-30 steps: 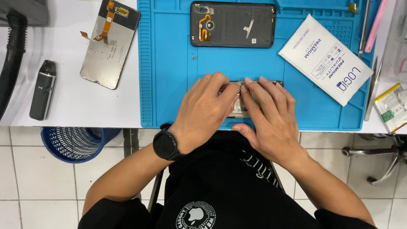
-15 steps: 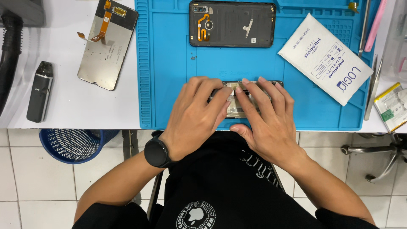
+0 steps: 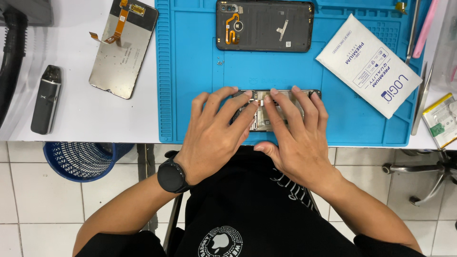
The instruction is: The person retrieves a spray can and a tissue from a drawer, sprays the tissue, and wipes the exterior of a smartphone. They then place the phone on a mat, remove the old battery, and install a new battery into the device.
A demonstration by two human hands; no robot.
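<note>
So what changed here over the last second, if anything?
Very little. Both hands, left hand and right hand, stay flat on the opened phone on the blue mat, fingers only slightly shifted. The back cover, screen panel and white packet lie as before.

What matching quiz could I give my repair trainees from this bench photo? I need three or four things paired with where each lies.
Things:
1. dark back cover
2. detached screen panel
3. white packet
4. opened phone

Places:
A. on the white table, left of the blue mat
B. under the left hand and right hand
C. at the mat's far edge, in the middle
D. on the mat's right part, lying askew

Pairs: 1-C, 2-A, 3-D, 4-B
</note>
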